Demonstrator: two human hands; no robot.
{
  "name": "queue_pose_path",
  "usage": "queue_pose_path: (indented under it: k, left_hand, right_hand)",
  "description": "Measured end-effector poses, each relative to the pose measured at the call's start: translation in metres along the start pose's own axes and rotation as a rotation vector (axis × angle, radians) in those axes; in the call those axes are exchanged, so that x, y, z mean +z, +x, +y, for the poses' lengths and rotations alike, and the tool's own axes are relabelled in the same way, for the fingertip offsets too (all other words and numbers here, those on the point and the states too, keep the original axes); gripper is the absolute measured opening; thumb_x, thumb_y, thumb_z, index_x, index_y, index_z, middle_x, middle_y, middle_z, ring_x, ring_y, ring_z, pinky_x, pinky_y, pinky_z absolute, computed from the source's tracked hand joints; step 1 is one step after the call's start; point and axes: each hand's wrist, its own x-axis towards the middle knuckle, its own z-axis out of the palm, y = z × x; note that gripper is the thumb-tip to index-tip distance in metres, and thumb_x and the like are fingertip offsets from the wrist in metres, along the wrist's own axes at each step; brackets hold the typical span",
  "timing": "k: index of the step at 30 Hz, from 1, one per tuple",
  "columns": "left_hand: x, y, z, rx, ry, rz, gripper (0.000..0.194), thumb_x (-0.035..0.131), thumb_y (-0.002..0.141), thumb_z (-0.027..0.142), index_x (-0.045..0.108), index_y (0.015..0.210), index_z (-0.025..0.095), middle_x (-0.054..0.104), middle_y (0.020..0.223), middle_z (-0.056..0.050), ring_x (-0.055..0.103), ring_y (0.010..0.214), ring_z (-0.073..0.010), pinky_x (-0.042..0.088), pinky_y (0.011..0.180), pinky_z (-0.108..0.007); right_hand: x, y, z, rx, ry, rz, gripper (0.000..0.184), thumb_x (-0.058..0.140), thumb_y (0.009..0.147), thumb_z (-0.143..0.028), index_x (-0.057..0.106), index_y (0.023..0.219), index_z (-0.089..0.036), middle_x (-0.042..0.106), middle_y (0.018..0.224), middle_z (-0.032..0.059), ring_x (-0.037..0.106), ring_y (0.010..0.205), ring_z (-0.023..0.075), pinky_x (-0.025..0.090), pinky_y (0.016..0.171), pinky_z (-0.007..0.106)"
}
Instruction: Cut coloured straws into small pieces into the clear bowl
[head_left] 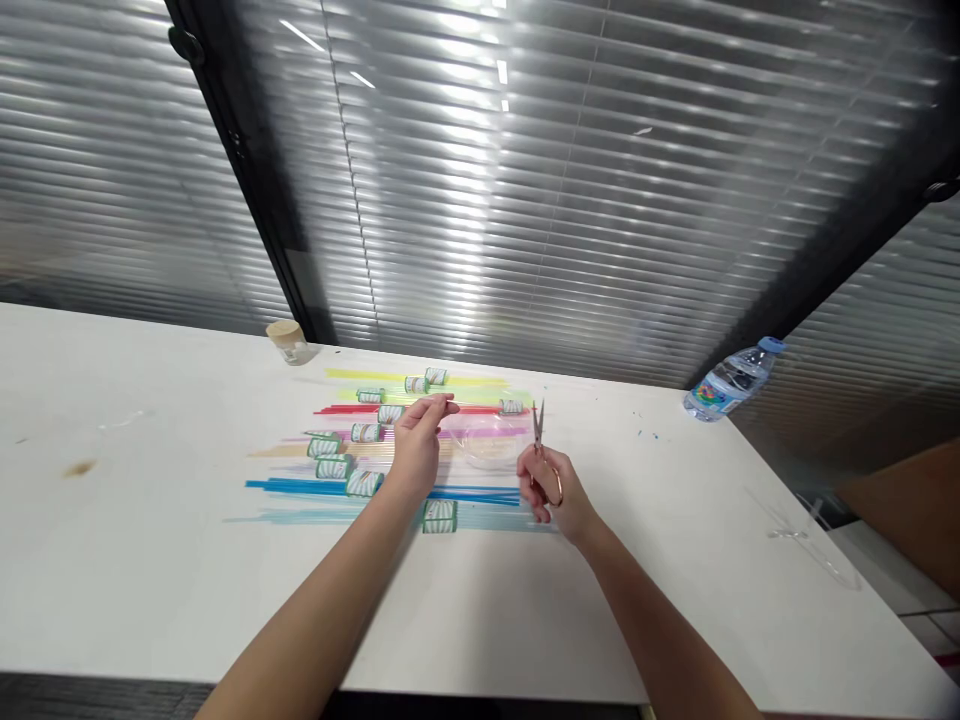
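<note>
My right hand (547,485) is closed round a pair of scissors (538,425), with fingers at the copper-coloured handles. The blades point up and stand slightly apart. My left hand (422,430) pinches thumb and forefinger together above the sticks. A clear, thin cord (487,466) curves in a loop between my hands and seems to run to the left fingertips; the pinched end is too small to see well. Underneath lie bundles of thin coloured sticks, among them blue sticks (300,487), red sticks (337,409) and yellow sticks (360,374). Several green-and-white paper labels (439,517) wrap them.
A white table (150,570) carries everything. At its right edge a water bottle (735,380) lies tilted, with clear strands (814,555) nearer me. A small jar with a tan lid (286,340) stands at the back left. Window blinds (480,200) rise behind the table.
</note>
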Motion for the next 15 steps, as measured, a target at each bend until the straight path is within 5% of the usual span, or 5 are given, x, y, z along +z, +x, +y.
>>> queue_pose_path:
  k: [6, 15]
  left_hand:
    - [0.004, -0.004, 0.002, -0.012, -0.051, 0.068, 0.024, 0.082, 0.056, 0.036, 0.071, 0.067, 0.018, 0.071, 0.07, -0.002, 0.068, 0.081, -0.0183, 0.047, 0.079, -0.03]
    - [0.001, -0.012, -0.004, 0.076, 0.098, -0.131, 0.009, 0.079, 0.064, 0.028, 0.076, 0.065, 0.019, 0.073, 0.069, -0.004, 0.068, 0.077, -0.0203, 0.051, 0.084, -0.036]
  right_hand:
    - [0.009, -0.009, 0.0, 0.072, -0.025, -0.129, 0.052, 0.056, 0.082, -0.07, 0.046, 0.074, -0.019, 0.044, 0.048, -0.0074, 0.031, 0.034, 0.0053, 0.027, 0.035, 0.02]
    - [0.008, -0.006, 0.0, 0.034, -0.018, -0.11, 0.052, 0.056, 0.081, -0.071, 0.046, 0.075, -0.02, 0.041, 0.049, -0.008, 0.026, 0.037, 0.0056, 0.026, 0.035, 0.02]
